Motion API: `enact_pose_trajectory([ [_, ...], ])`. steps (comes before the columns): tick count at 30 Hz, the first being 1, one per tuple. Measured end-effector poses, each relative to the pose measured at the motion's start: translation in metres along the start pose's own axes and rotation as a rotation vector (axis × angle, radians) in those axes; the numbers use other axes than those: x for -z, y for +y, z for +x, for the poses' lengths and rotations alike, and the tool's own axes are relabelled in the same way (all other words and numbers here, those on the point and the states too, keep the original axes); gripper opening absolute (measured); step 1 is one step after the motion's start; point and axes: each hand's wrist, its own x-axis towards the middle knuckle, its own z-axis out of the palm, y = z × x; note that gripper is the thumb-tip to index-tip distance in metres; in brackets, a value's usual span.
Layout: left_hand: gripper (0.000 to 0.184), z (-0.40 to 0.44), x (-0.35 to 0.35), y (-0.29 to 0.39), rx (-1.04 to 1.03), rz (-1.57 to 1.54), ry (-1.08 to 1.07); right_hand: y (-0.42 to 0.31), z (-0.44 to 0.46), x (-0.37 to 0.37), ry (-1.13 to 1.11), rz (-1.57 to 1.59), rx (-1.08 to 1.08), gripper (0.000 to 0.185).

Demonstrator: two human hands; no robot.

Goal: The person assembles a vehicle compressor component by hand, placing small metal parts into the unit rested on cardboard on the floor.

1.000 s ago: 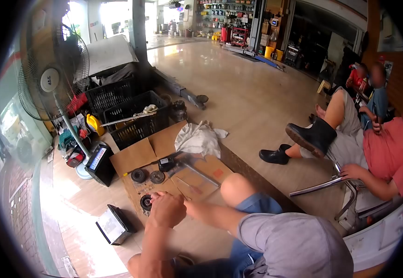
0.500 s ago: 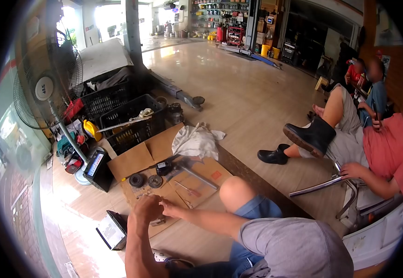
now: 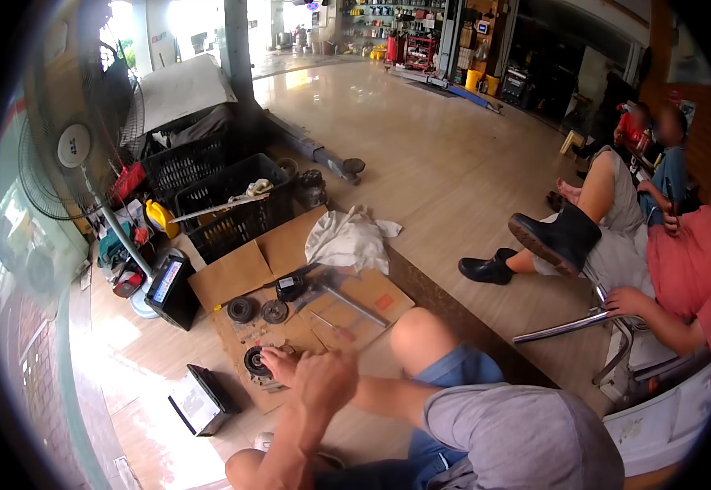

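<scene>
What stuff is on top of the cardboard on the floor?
Two round parts, a screwdriver, a long bar, a black part and some white cloth. The right hand partly covers a third round part. Whatever's beneath the cloth is hidden.

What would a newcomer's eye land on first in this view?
Probably the tall standing fan at left, then a raised black boot on the seated person at right. Nearer the middle, a round black part over the cardboard draws the gaze, the right hand at its edge.

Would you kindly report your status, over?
Right hand at round black metal part, contact unclear. Left hand partly blocking view, grip hidden. Red-handled screwdriver lies nearby.
</scene>
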Motion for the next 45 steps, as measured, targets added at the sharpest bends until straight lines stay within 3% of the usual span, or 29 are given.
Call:
enact_pose_trajectory([
  [2,0.017,0.000,-0.005,0.009,-0.074,-0.075,0.052,0.021,0.000,-0.018,0.117,0.021,0.059,0.045],
  [4,0.014,-0.003,-0.008,0.019,-0.120,-0.049,0.081,-0.017,0.003,0.015,-0.124,0.473,-0.256,0.044],
  [7,0.017,-0.005,-0.017,0.022,-0.138,-0.033,-0.015,-0.034,-0.001,0.030,0.053,0.909,-0.360,0.041],
  [8,0.018,-0.004,-0.027,0.020,-0.138,-0.017,-0.045,-0.043,-0.003,0.043,0.019,0.928,-0.445,0.041],
  [11,0.019,-0.005,-0.030,0.014,-0.076,-0.122,-0.072,-0.053,-0.001,0.073,-0.150,0.720,-0.518,0.044],
  [14,0.018,0.001,-0.033,0.000,-0.056,-0.103,-0.094,-0.076,0.006,0.092,-0.261,0.241,-0.300,0.047],
  [16,0.015,0.003,-0.029,-0.006,-0.057,-0.122,-0.056,-0.066,0.006,0.076,-0.230,0.038,-0.019,0.044],
  [17,0.014,0.003,-0.021,-0.004,-0.045,-0.016,-0.031,-0.091,0.004,0.087,-0.262,-0.087,-0.019,0.041],
  [18,0.013,0.001,-0.012,0.003,-0.014,0.080,-0.018,-0.080,0.006,0.073,-0.252,-0.145,0.087,0.039],
  [21,0.016,0.010,-0.040,0.018,0.058,-0.224,0.075,-0.015,0.017,0.029,-0.177,-0.124,0.333,0.039],
  [22,0.022,0.007,-0.036,0.027,0.014,-0.261,0.257,-0.034,0.018,0.041,-0.361,0.123,-0.082,0.039],
  [23,0.025,0.008,-0.030,0.038,0.033,-0.251,0.305,-0.007,0.024,0.020,-0.287,0.446,0.037,0.039],
  [24,0.026,0.004,-0.040,0.047,0.059,-0.330,0.362,-0.040,0.017,0.038,-0.316,0.559,-0.273,0.043],
  [28,0.023,0.009,-0.037,0.056,-0.114,-0.403,0.511,-0.059,0.018,0.054,-0.306,0.751,-0.389,0.054],
  [33,0.019,0.009,-0.009,0.084,-0.145,-0.334,0.514,-0.054,0.025,0.080,-0.354,0.593,-0.412,0.064],
  [34,0.019,0.011,-0.013,0.085,-0.191,-0.321,0.502,-0.054,0.024,0.075,-0.255,0.453,-0.424,0.058],
  [37,0.019,0.022,-0.058,0.058,-0.279,-0.218,0.551,-0.073,0.025,0.087,-0.337,0.174,-0.362,0.061],
  [38,0.019,0.024,-0.072,0.043,-0.299,-0.175,0.579,-0.063,0.029,0.081,-0.367,0.024,-0.270,0.058],
  [41,0.017,0.019,-0.070,0.013,-0.272,-0.119,0.455,-0.053,0.024,0.067,-0.152,-0.016,0.107,0.056],
  [45,0.014,0.023,-0.052,0.006,-0.163,-0.134,0.474,-0.051,0.017,0.062,-0.246,0.632,-0.313,0.051],
])
